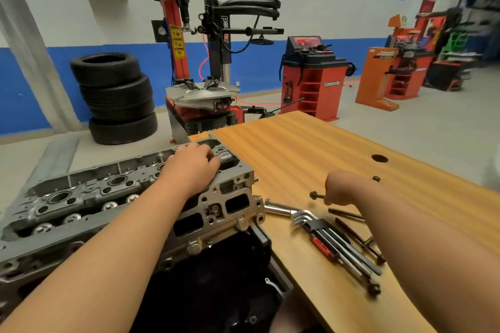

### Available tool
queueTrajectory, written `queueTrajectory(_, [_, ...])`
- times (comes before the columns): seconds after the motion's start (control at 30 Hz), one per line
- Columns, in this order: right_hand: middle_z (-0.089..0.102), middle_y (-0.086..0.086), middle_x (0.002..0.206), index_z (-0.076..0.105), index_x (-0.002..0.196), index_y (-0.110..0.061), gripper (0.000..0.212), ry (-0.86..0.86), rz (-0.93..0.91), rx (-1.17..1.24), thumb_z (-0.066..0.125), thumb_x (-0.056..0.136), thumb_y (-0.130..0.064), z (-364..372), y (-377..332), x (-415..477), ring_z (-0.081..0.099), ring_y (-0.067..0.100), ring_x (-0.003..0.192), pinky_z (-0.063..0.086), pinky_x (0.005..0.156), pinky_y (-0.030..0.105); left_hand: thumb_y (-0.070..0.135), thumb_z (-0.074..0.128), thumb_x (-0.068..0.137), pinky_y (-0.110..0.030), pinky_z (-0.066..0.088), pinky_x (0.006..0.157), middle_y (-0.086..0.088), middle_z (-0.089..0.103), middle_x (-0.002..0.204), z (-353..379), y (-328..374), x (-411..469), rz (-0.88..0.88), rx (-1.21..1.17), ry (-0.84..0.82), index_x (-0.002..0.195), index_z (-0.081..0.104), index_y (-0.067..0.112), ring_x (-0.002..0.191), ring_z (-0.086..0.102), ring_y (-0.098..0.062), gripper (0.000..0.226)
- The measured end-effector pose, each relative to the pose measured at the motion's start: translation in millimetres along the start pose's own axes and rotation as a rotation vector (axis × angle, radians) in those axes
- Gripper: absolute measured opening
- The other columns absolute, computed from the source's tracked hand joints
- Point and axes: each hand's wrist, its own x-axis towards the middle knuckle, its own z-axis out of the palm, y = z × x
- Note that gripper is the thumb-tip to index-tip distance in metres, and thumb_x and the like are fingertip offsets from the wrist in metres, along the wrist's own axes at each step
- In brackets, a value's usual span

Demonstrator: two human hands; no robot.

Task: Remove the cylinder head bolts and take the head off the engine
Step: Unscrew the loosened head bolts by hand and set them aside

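From the head camera, the left hand lies on the far end of the grey cast-aluminium cylinder head. Its fingers curl down into an open recess there, and whether they pinch anything is hidden by the knuckles. The head sits on the engine just left of the light wooden table, and its near-left corner is cut off by the frame's edge.

The right hand hovers over the table with its fingers closed round one long dark flanged bolt; only the bolt's head end pokes out.

A black-and-red holder carrying a set of steel hex keys lies below it, beside one bright steel tube. Several loose dark bolts lie around the keys, too motion-blurred to count.

The table has one round hole. On the floor behind stand four stacked black tyres.
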Motion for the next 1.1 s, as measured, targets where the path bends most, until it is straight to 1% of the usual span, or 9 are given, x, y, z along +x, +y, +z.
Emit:
queueTrajectory(0.1, [0.060, 0.003, 0.094, 0.061, 0.113, -0.010, 0.026, -0.001, 0.044, -0.034, 0.061, 0.089, -0.021, 3.2, 6.9, -0.9, 0.059, 0.021, 0.092, 0.052, 0.078, 0.030, 0.046, 0.038, 0.096, -0.044, 0.042, 0.097, -0.004, 0.055, 0.127, -0.3, -0.6, -3.2, -0.003, 0.002, -0.008, 0.121, 0.059, 0.023, 0.119, 0.045, -0.026, 0.040])
queueTrajectory(0.17, [0.062, 0.005, 0.098, 0.060, 0.113, -0.009, 0.024, 0.107, 0.038, 0.037, 0.057, 0.093, -0.021, -10.8, -1.6, -3.4, 0.060, 0.022, 0.092, 0.051, 0.076, 0.030, 0.045, 0.040, 0.096, -0.043, 0.042, 0.097, -0.003, 0.056, 0.125, 0.1, -1.3, -3.3, -0.010, -0.018, -0.009, 0.119, 0.061, 0.023, 0.117, 0.046, -0.026, 0.038])
queueTrajectory(0.27, [0.057, 0.005, 0.076, 0.063, 0.098, -0.009, 0.025, 0.195, -0.088, 0.630, 0.052, 0.096, -0.031, -48.5, -40.0, -8.6, 0.053, 0.017, 0.064, 0.044, 0.055, 0.028, 0.037, 0.050, 0.094, -0.032, 0.045, 0.082, 0.002, 0.063, 0.115, -1.3, -7.1, -3.6, -0.083, -0.190, 0.051, 0.107, 0.066, 0.026, 0.097, 0.053, -0.016, 0.023])
queueTrajectory(0.4, [0.047, 0.000, 0.069, 0.062, 0.098, -0.011, 0.028, 0.008, -0.320, 1.326, 0.051, 0.096, -0.038, -93.0, -119.2, -25.7, 0.045, 0.014, 0.060, 0.042, 0.054, 0.027, 0.025, 0.054, 0.095, -0.025, 0.040, 0.061, 0.007, 0.065, 0.099, -21.2, -28.2, 0.0, -0.272, -0.597, 0.147, 0.092, 0.065, 0.033, 0.079, 0.056, -0.009, 0.014])
queueTrajectory(0.47, [0.044, -0.002, 0.061, 0.057, 0.081, -0.013, 0.033, -0.060, -0.412, 1.560, 0.051, 0.096, -0.042, -109.6, -160.2, -27.5, 0.042, 0.011, 0.053, 0.038, 0.052, 0.026, 0.022, 0.051, 0.095, -0.027, 0.044, 0.068, 0.005, 0.065, 0.100, -27.8, -43.2, 0.2, -0.292, -0.534, 0.215, 0.095, 0.066, 0.030, 0.082, 0.058, -0.011, 0.017])
queueTrajectory(0.53, [0.043, -0.003, 0.055, 0.048, 0.068, -0.017, 0.038, -0.124, -0.470, 1.715, 0.049, 0.097, -0.042, -123.6, -197.1, -25.3, 0.038, 0.012, 0.046, 0.035, 0.050, 0.026, 0.023, 0.046, 0.096, -0.034, 0.049, 0.081, -0.002, 0.065, 0.108, -25.3, -59.0, -1.9, -0.322, -0.271, 0.215, 0.104, 0.067, 0.025, 0.094, 0.058, -0.018, 0.022])
queueTrajectory(0.63, [0.045, -0.003, 0.051, 0.045, 0.062, -0.019, 0.043, -0.183, -0.542, 1.716, 0.047, 0.097, -0.044, -130.3, -242.4, -17.0, 0.040, 0.012, 0.045, 0.037, 0.053, 0.028, 0.028, 0.036, 0.098, -0.043, 0.047, 0.091, -0.012, 0.060, 0.117, -12.7, -71.0, -3.7, -0.410, -0.038, 0.079, 0.116, 0.062, 0.018, 0.110, 0.050, -0.031, 0.033])
queueTrajectory(0.9, [0.040, -0.001, 0.053, 0.041, 0.056, -0.019, 0.048, -0.266, -0.527, 1.795, 0.044, 0.099, -0.040, -107.1, -291.1, 17.0, 0.036, 0.015, 0.049, 0.035, 0.053, 0.028, 0.031, 0.033, 0.098, -0.046, 0.044, 0.096, -0.004, 0.055, 0.125, -7.2, -73.0, 0.6, -0.391, 0.013, 0.089, 0.122, 0.061, 0.027, 0.117, 0.045, -0.028, 0.037])
queueTrajectory(1.1, [0.047, -0.003, 0.049, 0.049, 0.065, -0.017, 0.038, -0.296, -0.677, 1.399, 0.047, 0.094, -0.041, -102.0, -302.9, 17.3, 0.044, 0.014, 0.046, 0.043, 0.050, 0.026, 0.035, 0.029, 0.099, -0.041, 0.035, 0.100, -0.002, 0.050, 0.133, -5.6, -72.6, 3.5, -0.369, 0.079, 0.044, 0.130, 0.055, 0.029, 0.123, 0.040, -0.025, 0.041])
